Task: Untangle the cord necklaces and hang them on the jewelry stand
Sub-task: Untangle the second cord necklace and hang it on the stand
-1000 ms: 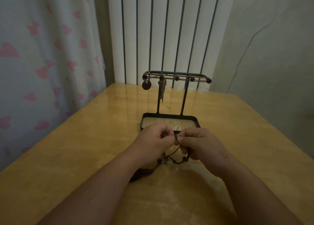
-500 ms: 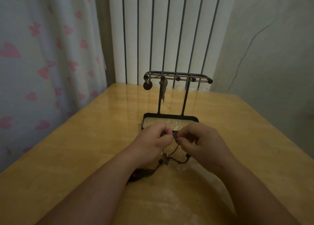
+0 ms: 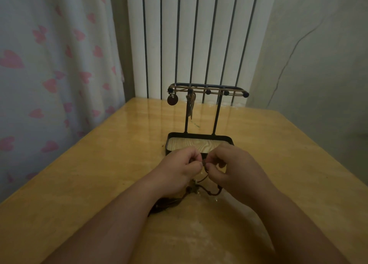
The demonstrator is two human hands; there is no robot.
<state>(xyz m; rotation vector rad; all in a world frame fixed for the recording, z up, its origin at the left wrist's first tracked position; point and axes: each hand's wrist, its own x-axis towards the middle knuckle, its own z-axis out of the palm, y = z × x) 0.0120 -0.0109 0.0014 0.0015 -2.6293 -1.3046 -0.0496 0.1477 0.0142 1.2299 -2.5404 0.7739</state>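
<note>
Both hands pinch one knot: left hand (image 3: pixel 180 169), right hand (image 3: pixel 234 169), fingers clamped on dark cord (image 3: pixel 205 163). Tangle (image 3: pixel 196 190) hangs just nearer; jewelry stand (image 3: pixel 199 139) directly beyond.

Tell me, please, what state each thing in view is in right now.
Left hand, pinching the dark cord necklace.
Right hand, pinching the same cord, fingertips close to the left's.
Dark cord necklace, bunched, partly lying on the table, not yet hung.
Jewelry stand, upright.
Round-pendant necklace, hanging at the stand's left end.
Long-pendant necklace, hanging beside the left post.
</note>
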